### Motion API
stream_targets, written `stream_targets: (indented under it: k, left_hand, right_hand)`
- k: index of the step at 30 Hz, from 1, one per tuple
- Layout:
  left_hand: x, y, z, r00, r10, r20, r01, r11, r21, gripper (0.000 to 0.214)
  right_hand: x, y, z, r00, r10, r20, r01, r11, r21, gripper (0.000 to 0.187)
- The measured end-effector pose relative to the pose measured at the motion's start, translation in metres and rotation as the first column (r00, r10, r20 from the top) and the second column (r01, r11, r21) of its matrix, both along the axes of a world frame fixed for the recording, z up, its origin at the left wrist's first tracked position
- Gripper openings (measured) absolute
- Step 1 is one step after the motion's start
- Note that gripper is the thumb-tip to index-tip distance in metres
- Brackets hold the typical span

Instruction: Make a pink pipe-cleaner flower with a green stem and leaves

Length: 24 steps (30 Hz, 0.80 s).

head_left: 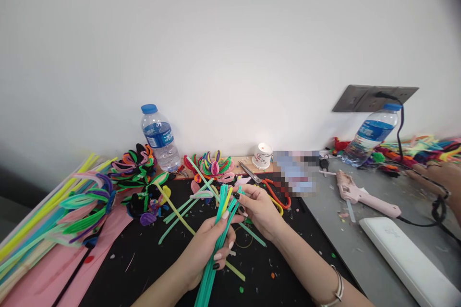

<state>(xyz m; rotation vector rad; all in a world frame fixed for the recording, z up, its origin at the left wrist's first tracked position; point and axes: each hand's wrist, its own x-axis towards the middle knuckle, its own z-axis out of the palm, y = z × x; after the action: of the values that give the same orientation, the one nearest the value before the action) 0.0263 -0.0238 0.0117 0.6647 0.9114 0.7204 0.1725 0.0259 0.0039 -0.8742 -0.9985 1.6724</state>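
Note:
My left hand (209,249) is wrapped round a bundle of teal pipe cleaners (216,249) that runs from the bottom edge up to the middle, with one yellow-green stem among them. My right hand (257,208) pinches the upper ends of the bundle between thumb and fingertips. Both hands hover over a black mat (144,268) strewn with small scraps. Loose green and yellow stems (180,216) lie on the mat just left of the hands.
Finished pipe-cleaner flowers (212,165) and scissors (268,184) lie behind the hands. Water bottles stand at the back left (160,139) and the right (370,134). A pink glue gun (360,196), white box (406,259), candle cup (262,155); another person's hand (441,177) at right.

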Motion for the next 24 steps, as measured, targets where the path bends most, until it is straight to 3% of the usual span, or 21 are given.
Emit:
stream_targets:
  k: [6, 15, 24]
  left_hand:
    - [0.0030, -0.0015, 0.0011, 0.999, -0.015, -0.043, 0.018, 0.997, 0.078, 0.051]
    - [-0.0004, 0.0015, -0.0063, 1.000, 0.009, -0.015, -0.007, 0.994, 0.105, 0.038]
    - [-0.0013, 0.0030, -0.0021, 1.000, 0.013, -0.021, -0.011, 0.995, 0.096, 0.036]
  right_hand:
    - [-0.0001, -0.0004, 0.0009, 0.998, 0.021, -0.061, -0.023, 0.999, -0.037, 0.021]
    - [-0.0004, -0.0002, 0.0012, 0.994, 0.047, -0.095, -0.052, 0.997, -0.051, 0.011]
    - [-0.0011, -0.0009, -0.0001, 0.996, 0.039, -0.085, -0.045, 0.996, -0.072, 0.020]
